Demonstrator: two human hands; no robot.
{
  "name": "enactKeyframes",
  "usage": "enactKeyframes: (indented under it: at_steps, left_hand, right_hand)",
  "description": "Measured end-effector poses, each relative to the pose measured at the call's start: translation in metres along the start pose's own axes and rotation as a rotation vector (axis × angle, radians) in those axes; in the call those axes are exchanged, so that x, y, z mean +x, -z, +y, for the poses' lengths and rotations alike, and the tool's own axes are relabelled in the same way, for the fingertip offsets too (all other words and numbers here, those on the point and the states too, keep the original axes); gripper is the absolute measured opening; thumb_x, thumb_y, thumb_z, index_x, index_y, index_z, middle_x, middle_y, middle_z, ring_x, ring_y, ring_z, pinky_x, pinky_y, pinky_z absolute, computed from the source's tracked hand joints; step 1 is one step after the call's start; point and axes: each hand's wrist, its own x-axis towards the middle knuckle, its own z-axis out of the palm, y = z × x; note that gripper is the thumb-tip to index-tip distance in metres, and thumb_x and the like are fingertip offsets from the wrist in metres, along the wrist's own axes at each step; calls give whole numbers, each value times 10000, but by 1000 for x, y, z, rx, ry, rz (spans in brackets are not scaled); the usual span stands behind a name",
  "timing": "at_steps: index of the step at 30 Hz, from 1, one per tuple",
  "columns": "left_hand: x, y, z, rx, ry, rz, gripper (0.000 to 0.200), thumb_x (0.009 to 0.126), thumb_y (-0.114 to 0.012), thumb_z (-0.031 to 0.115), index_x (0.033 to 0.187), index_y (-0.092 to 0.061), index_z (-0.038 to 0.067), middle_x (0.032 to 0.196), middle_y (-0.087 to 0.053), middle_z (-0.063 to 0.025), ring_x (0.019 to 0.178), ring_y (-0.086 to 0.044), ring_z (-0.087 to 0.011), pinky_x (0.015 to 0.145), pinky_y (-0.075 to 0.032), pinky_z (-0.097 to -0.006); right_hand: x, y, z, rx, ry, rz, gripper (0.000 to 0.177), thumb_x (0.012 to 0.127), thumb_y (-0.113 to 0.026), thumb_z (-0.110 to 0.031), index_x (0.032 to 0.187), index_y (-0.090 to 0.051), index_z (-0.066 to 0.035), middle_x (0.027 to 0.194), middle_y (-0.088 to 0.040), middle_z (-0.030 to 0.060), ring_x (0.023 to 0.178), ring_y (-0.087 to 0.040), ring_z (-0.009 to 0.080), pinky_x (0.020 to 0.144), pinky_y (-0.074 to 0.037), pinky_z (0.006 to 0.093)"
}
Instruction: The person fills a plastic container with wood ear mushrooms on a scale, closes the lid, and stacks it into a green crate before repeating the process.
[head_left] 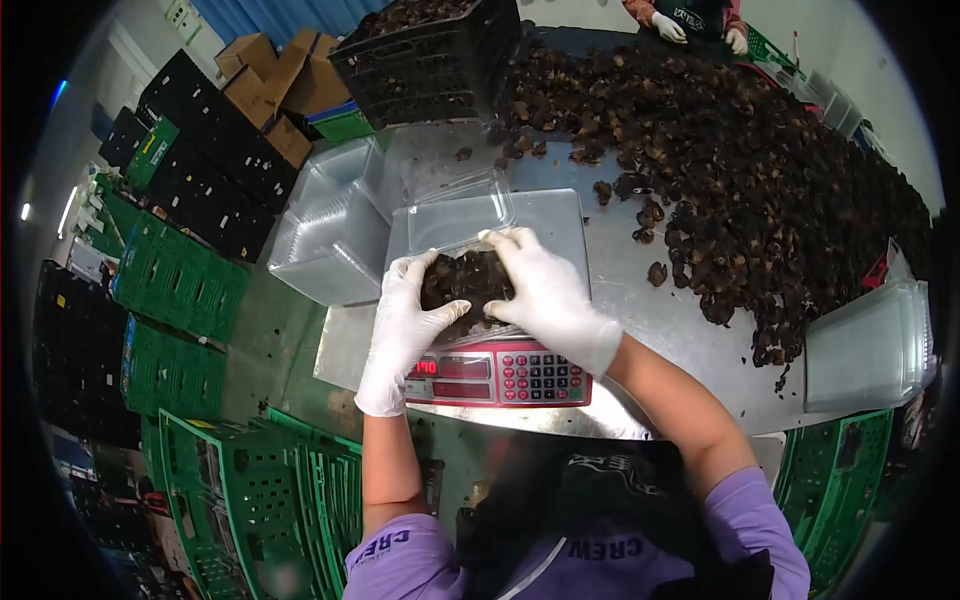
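Observation:
A clear plastic box, its open lid (462,205) tilted toward the far side, sits on the platform of a red and grey weighing scale (545,378). Dark brown mushroom-like pieces (462,283) fill it. My left hand (395,325), in a white glove, curls round the left side with its thumb over the pieces. Round the right and far side wraps my right hand (545,285), also gloved, its thumb on the near edge of the pile. Red digits glow on the scale's display (424,367), partly hidden by my left hand.
A large heap of brown pieces (720,180) spreads over the table's right side. Stacked clear boxes (335,235) stand left, more clear containers (865,345) right. A black crate (425,75) is behind; green crates (250,500) stand left. Across the table is another person's gloved hand (668,27).

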Motion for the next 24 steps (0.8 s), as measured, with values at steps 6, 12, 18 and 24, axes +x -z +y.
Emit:
enactKeyframes:
  at_steps: [6, 12, 18, 24]
  left_hand:
    - [-12, 11, 6, -227, 76, 97, 656, 733, -791, 180, 1310, -523, 17, 1236, -537, -133, 1128, -540, -263, 981, -426, -357]
    - [-23, 21, -5, -266, 98, 215, 605, 738, -787, 150, 1288, -563, 37, 1217, -573, -96, 1125, -548, -224, 959, -429, -354]
    - [-33, 23, -20, -323, 145, 241, 542, 762, -763, 111, 1265, -578, 28, 1236, -582, -84, 1135, -555, -208, 968, -425, -353]
    - [-31, 34, -30, -222, 175, 300, 497, 788, -739, 129, 1247, -585, 17, 1198, -601, -87, 1116, -558, -208, 941, -433, -343]
  right_hand:
    - [-17, -6, 22, 296, 164, 174, 432, 794, -606, -49, 1220, -543, -21, 1189, -541, 152, 1071, -573, 335, 905, -482, 396]
    - [-17, -21, 26, 202, 253, 76, 343, 819, -553, 23, 1153, -598, -44, 1216, -570, 159, 1101, -576, 333, 950, -472, 385]
    - [-21, 0, 26, -10, 364, 281, 329, 809, -578, 15, 1125, -626, -62, 1176, -624, 97, 1063, -599, 253, 858, -451, 319]
    - [-33, 8, 38, 4, 215, 304, 332, 790, -599, -19, 1109, -632, -104, 1124, -622, 71, 1019, -597, 252, 864, -451, 363]
